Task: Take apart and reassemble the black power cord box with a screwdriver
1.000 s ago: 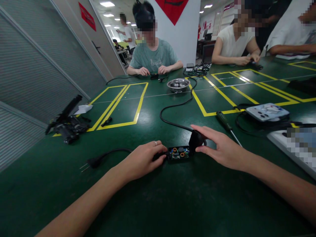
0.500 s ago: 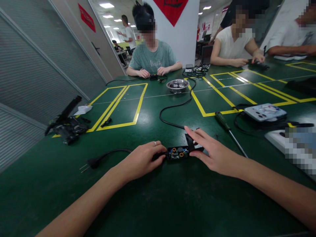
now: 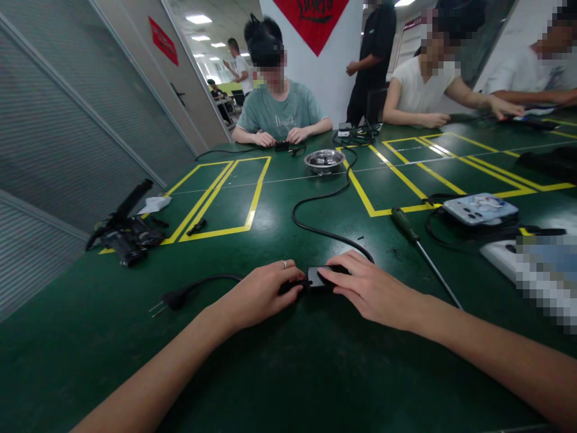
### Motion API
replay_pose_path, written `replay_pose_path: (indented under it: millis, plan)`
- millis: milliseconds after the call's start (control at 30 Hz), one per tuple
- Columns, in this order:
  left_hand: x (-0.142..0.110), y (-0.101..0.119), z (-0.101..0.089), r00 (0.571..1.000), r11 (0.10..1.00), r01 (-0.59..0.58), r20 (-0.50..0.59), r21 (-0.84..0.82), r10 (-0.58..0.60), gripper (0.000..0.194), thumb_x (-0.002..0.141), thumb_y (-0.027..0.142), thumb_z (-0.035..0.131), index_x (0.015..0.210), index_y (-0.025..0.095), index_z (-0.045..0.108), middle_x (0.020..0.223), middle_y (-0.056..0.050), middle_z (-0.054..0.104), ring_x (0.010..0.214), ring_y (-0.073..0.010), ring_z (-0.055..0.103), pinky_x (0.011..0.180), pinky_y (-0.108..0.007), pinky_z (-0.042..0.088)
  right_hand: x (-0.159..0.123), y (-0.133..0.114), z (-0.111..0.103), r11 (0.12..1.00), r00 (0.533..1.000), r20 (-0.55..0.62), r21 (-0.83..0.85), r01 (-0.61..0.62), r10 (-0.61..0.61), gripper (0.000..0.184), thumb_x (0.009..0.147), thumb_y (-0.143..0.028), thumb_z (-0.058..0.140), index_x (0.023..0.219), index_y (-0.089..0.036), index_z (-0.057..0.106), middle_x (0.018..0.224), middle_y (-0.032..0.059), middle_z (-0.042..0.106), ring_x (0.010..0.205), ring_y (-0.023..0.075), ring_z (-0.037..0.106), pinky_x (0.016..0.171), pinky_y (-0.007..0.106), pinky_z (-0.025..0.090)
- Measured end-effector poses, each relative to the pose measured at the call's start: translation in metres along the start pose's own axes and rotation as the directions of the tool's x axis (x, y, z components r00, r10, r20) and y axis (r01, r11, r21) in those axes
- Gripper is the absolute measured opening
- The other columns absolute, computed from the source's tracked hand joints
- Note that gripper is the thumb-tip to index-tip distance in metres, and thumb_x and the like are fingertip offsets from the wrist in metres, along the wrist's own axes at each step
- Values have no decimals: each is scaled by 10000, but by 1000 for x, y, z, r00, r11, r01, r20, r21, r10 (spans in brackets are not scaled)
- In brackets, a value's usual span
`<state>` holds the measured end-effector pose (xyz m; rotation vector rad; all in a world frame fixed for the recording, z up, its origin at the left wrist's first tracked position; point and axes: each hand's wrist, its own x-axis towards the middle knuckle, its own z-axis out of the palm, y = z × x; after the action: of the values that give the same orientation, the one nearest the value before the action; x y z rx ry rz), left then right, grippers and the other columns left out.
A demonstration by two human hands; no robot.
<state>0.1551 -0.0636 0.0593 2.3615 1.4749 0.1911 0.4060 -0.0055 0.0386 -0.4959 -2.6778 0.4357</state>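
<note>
A black power adapter [image 3: 317, 276] lies on the green table between my hands, its cover over the circuit board. My left hand [image 3: 274, 287] is closed at the adapter's left end, fingers pinched around the power cord there. That cord runs left to a two-pin plug [image 3: 174, 299] lying on the table. My right hand [image 3: 360, 282] grips the adapter's right part, with one finger lying on top of the cover and others along the sides. The circuit board is hidden. A black cable [image 3: 315, 231] leads away from the adapter's right side toward the back.
To the right lie a screwdriver [image 3: 417, 240] and a phone [image 3: 480, 208]. A metal bowl [image 3: 324, 161] with small parts stands farther back. Black gear [image 3: 128, 237] sits at the left edge, near a small black piece [image 3: 197, 227]. Co-workers sit across the table.
My right hand has moved left and brought the cover down over the open adapter, hiding its circuit board. My left hand has stayed in place.
</note>
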Motion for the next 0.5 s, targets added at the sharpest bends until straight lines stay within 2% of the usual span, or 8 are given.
replay_pose_path:
  millis: [167, 267, 333, 433, 500]
  plan:
    - [1, 0, -1, 1000, 1000, 16, 12, 0, -16, 176, 948, 257, 477, 1076, 228, 594, 998, -24, 596, 865, -161, 582, 764, -277, 472, 2, -2, 8, 998, 1000, 4, -69, -3, 3, 390, 965, -202, 422, 1330, -143, 545, 1248, 162, 555, 1164, 250, 477, 976, 457, 465]
    - [0, 0, -2, 999, 1000, 28, 21, 14, -28, 166, 952, 267, 467, 1068, 225, 578, 967, -18, 601, 841, -163, 590, 742, -287, 481, 3, -1, 6, 998, 999, 30, -50, -32, 33, 393, 972, -223, 419, 1338, -150, 543, 1252, 145, 568, 1151, 236, 492, 989, 418, 464]
    - [0, 1, -2, 999, 999, 33, -2, 27, -33, 202, 960, 283, 450, 1128, 223, 544, 1012, -30, 607, 882, -176, 602, 785, -317, 499, 4, 0, 7, 998, 997, 50, -30, -48, 50, 411, 975, -246, 423, 1363, -151, 517, 1257, 132, 575, 1138, 228, 509, 984, 390, 474]
    - [-1, 5, 2, 988, 998, 12, -153, 67, -2, 356, 960, 314, 451, 1301, 215, 437, 1293, -88, 526, 1148, -225, 550, 983, -408, 464, 3, -1, 14, 993, 997, 43, -104, -58, 62, 463, 979, -264, 404, 1413, -108, 451, 1308, 156, 554, 1157, 263, 515, 998, 434, 465]
    - [0, 10, 7, 938, 994, 2, -344, 106, 35, 462, 953, 316, 468, 1386, 205, 355, 1468, -117, 371, 1332, -259, 409, 1092, -458, 379, 1, -3, 20, 985, 997, 20, -156, -67, 71, 517, 972, -283, 416, 1435, -55, 401, 1398, 198, 488, 1224, 314, 484, 1035, 492, 428]
